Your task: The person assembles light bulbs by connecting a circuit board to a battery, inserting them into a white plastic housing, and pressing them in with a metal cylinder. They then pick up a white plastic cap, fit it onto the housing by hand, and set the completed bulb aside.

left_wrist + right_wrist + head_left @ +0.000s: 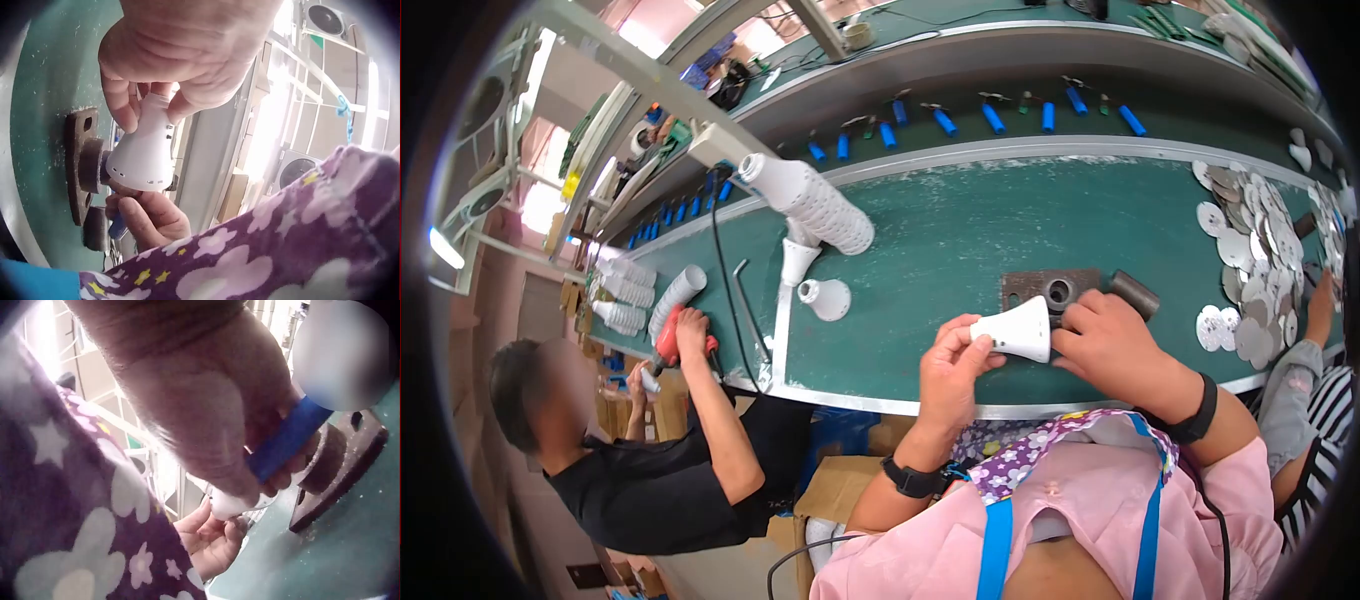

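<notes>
My left hand pinches the narrow neck of a white cone-shaped lamp housing, its wide end turned to the right. Small slots show near the wide rim in the left wrist view. At that rim is my right hand, fingers curled. A blue, handle-like piece runs across the right palm under the fingers; what it belongs to is hidden. Just beyond the hands lies a rusty metal plate bearing a round collar. A dark metal cylinder lies to its right.
Stacked white housings lean at left, with a loose housing nearby. Flat metal discs are heaped at right. Blue cylinders hang along the shelf. At left, another person holds a red power tool.
</notes>
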The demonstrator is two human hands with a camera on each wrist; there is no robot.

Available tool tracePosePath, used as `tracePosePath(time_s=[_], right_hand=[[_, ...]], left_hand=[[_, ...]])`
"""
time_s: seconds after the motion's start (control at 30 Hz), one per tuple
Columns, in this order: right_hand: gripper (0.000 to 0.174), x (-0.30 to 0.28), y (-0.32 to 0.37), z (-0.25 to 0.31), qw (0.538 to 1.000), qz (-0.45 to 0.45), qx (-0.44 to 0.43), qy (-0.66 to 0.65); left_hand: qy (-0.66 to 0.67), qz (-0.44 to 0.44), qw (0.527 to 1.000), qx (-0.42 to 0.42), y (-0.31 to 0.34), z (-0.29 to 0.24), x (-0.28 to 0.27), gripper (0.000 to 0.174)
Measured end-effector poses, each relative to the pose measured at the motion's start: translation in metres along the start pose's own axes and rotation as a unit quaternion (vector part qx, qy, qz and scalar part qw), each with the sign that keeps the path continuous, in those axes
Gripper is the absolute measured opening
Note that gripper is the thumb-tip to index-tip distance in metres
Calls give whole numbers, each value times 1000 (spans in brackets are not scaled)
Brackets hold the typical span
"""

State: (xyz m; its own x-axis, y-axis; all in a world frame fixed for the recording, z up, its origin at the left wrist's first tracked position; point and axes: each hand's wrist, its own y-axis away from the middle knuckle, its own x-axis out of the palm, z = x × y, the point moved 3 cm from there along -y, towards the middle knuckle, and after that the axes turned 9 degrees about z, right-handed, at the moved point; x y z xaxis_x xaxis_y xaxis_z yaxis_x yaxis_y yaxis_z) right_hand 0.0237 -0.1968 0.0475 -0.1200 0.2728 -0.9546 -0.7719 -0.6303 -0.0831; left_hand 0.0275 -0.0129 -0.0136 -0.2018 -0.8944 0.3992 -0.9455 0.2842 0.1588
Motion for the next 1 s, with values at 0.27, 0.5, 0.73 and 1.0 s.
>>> tracePosePath(time_s=[0.27,0.5,0.73,1.0], right_hand=[[21,1,-7,-3,984,-22,14,-179],[17,-8,-9,-3,983,-163,-53,67],[16,-21,-7,8,975,-133,27,175],[22,-14,-10,-3,975,-198,-42,-88]], left_hand=[[137,26,990,-21,-3,0,-9,24],[175,35,984,-26,-4,4,-11,27],[173,45,984,-17,-7,5,-2,23],[218,92,971,-40,-13,4,11,18]])
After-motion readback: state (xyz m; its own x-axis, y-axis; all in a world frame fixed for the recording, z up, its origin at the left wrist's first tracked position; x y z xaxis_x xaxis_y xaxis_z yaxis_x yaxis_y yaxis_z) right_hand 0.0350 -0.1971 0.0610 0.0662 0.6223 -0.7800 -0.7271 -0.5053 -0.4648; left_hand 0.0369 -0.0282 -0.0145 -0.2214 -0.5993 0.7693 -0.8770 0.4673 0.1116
